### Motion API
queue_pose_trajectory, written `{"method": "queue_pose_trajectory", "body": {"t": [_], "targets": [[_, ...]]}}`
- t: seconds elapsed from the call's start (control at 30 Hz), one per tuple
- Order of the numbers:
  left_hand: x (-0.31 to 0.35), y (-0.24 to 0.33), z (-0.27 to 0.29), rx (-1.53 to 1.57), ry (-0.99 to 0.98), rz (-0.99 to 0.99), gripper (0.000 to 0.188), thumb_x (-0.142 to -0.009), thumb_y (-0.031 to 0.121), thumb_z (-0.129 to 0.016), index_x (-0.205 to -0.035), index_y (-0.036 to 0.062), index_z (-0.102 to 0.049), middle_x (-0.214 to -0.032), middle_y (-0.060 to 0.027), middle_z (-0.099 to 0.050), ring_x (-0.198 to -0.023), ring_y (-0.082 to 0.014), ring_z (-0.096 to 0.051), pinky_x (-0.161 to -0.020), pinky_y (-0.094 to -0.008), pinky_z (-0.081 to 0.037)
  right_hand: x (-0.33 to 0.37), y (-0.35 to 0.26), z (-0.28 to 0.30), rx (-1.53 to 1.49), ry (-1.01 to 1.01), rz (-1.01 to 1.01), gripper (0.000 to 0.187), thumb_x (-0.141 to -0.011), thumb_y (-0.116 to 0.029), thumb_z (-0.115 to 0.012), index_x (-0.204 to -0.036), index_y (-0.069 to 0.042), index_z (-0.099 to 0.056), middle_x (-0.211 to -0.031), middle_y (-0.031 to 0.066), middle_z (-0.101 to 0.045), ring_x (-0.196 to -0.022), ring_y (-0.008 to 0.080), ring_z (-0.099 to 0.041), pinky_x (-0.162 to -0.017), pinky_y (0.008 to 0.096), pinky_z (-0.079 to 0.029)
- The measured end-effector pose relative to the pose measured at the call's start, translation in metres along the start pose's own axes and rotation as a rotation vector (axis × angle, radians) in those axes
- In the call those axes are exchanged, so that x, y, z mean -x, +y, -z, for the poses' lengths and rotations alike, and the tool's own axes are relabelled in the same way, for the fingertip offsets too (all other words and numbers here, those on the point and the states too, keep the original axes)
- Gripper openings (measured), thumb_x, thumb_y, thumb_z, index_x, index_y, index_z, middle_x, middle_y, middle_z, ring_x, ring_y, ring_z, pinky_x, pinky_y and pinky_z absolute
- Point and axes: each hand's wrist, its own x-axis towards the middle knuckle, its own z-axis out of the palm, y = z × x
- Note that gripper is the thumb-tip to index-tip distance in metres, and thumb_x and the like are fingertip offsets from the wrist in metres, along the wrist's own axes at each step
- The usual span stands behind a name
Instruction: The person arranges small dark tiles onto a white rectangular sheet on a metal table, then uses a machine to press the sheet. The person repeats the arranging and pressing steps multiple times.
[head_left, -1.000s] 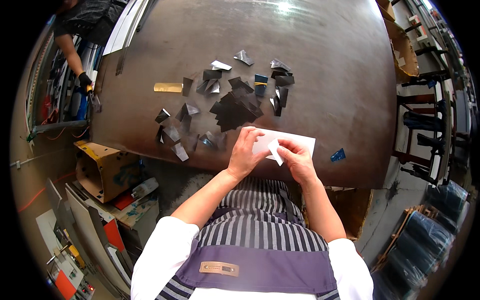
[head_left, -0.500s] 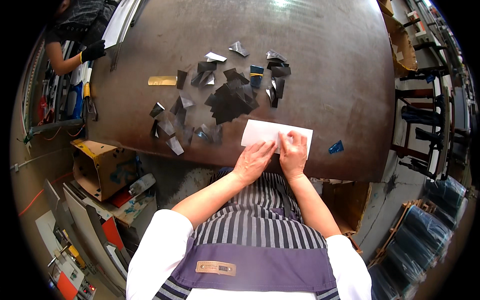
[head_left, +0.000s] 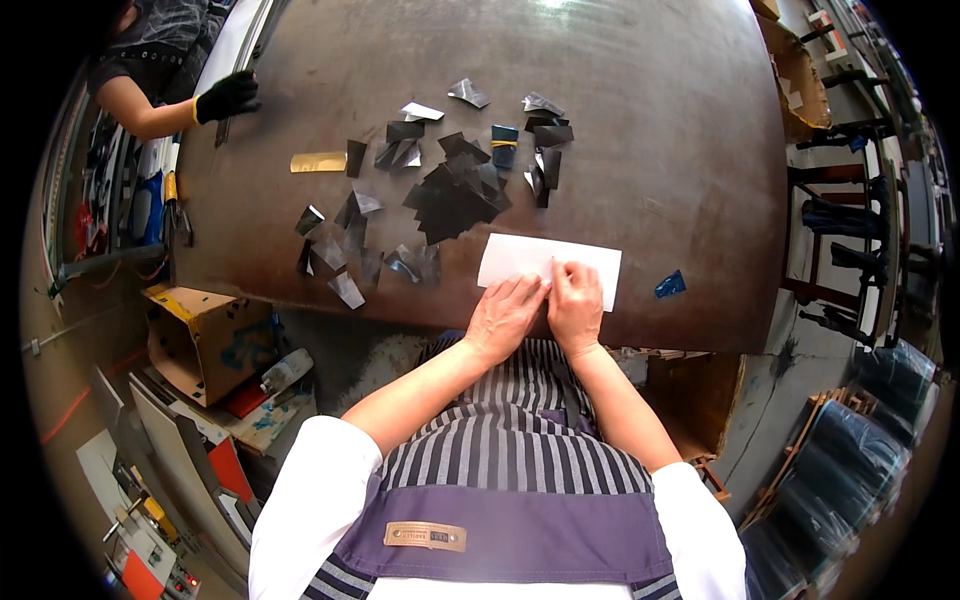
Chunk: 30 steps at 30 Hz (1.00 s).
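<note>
A white rectangular sheet of paper [head_left: 510, 255] lies near the table's front edge. My left hand [head_left: 505, 315] rests across its lower edge, fingers stretched out and lying flat. Beside it, my right hand [head_left: 575, 305] is on the paper with fingers bent and pressed together. Whatever those fingertips may hold is too small to make out. Beyond the paper lies a pile of thin black pieces [head_left: 455, 205], with a small dark blue bundle [head_left: 504, 150] bound by a yellow band behind it. A blue scrap of film [head_left: 670, 284] lies to the right.
Loose dark and silvery pieces [head_left: 350, 210] are scattered left of the pile, near a gold strip [head_left: 318, 162]. At the table's far left a co-worker's black-gloved hand [head_left: 228, 97] is by long thin bars. A cardboard box [head_left: 210, 340] stands below the left edge; a rack [head_left: 845, 220] stands right.
My right hand's fingers have drawn closer together and nearer my left hand on the paper. The co-worker's gloved hand has moved right, toward the bars.
</note>
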Motion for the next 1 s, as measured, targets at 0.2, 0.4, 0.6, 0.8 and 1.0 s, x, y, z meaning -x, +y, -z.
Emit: {"method": "queue_pose_trajectory", "body": {"t": [0.2, 0.4, 0.6, 0.8, 1.0], "targets": [[-0.001, 0.002, 0.004, 0.005, -0.005, -0.002, 0.048, -0.079, 0.014, -0.066, -0.126, 0.0056, -0.059, -0.125, -0.0089, -0.054, -0.118, -0.0255, -0.053, -0.101, -0.04, -0.041, -0.002, 0.007, -0.002, -0.087, 0.085, -0.059, 0.022, -0.079, -0.009, -0.066, -0.1, -0.004, -0.069, -0.092, 0.0109, -0.059, -0.087, 0.0308, -0.058, -0.078, 0.0415, -0.049], [0.0, 0.001, -0.004, -0.019, 0.021, -0.015, 0.05, -0.078, 0.013, -0.067, -0.126, 0.0052, -0.058, -0.125, -0.0088, -0.053, -0.119, -0.0253, -0.051, -0.1, -0.0397, -0.041, -0.001, 0.009, -0.006, 0.004, 0.009, 0.016, 0.031, -0.079, -0.01, -0.066, -0.11, -0.003, -0.066, -0.099, 0.0115, -0.06, -0.091, 0.031, -0.057, -0.078, 0.0414, -0.05], [-0.001, 0.004, -0.001, -0.002, -0.007, 0.013, 0.053, -0.076, 0.014, -0.07, -0.127, 0.0075, -0.058, -0.123, -0.0084, -0.053, -0.118, -0.025, -0.052, -0.098, -0.0393, -0.041, -0.016, 0.017, -0.01, -0.061, 0.053, -0.036, 0.028, -0.083, -0.008, -0.063, -0.11, 0.0, -0.066, -0.097, 0.0128, -0.061, -0.094, 0.0332, -0.059, -0.082, 0.0435, -0.049], [-0.003, 0.011, 0.009, 0.062, -0.039, 0.096, 0.051, -0.074, 0.016, -0.074, -0.121, 0.0051, -0.057, -0.126, -0.013, -0.055, -0.117, -0.0296, -0.055, -0.1, -0.0417, -0.043, -0.119, 0.056, -0.008, 0.025, 0.175, 0.019, 0.027, -0.089, -0.011, -0.06, -0.112, 0.002, -0.064, -0.121, 0.0173, -0.058, -0.116, 0.0341, -0.052, -0.101, 0.0406, -0.044], [0.001, -0.001, 0.041, 0.307, 0.149, 0.216, 0.038, -0.083, 0.015, -0.069, -0.118, 0.0031, -0.059, -0.123, -0.014, -0.054, -0.116, -0.0313, -0.054, -0.1, -0.0398, -0.045, -0.159, 0.083, -0.043, 0.284, 0.266, -0.067, 0.035, -0.089, -0.013, -0.06, -0.122, -0.001, -0.059, -0.133, 0.0158, -0.052, -0.128, 0.0332, -0.045, -0.109, 0.0432, -0.038]]}}
